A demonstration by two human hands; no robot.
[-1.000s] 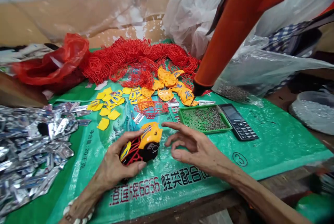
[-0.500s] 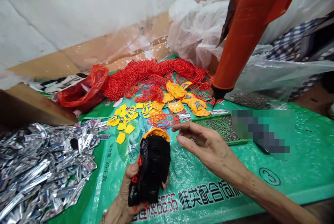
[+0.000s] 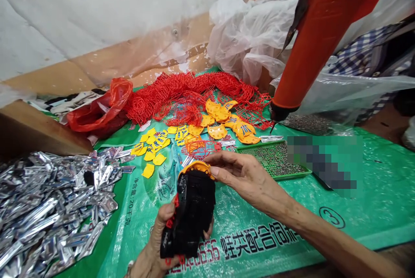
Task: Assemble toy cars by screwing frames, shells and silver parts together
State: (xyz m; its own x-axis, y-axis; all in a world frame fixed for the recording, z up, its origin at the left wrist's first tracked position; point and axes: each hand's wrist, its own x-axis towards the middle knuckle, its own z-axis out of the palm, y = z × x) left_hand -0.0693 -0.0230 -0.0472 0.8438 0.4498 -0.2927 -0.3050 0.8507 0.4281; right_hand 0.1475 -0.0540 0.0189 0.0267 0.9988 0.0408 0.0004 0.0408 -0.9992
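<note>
My left hand (image 3: 158,239) grips a toy car (image 3: 191,213) held upright with its black underside toward me; a yellow shell and red frame show at its edges. My right hand (image 3: 243,176) reaches in from the right and its thumb and fingers pinch the yellow top edge of the car. Just beyond lie a loose red frame (image 3: 201,148), yellow shell pieces (image 3: 227,124) and small yellow flat pieces (image 3: 152,146).
A green tray of small screws (image 3: 275,161) sits right of my hands on the green woven sheet (image 3: 356,209). An orange hanging tool (image 3: 311,40) points down behind it. A red frame pile (image 3: 191,92), red bag (image 3: 100,111), silver foil packets (image 3: 45,209) and clear plastic bags (image 3: 256,31) surround.
My left hand lifted the toy car from the sheet and turned it upright, underside toward me. My right hand moved in and closed on its yellow top edge.
</note>
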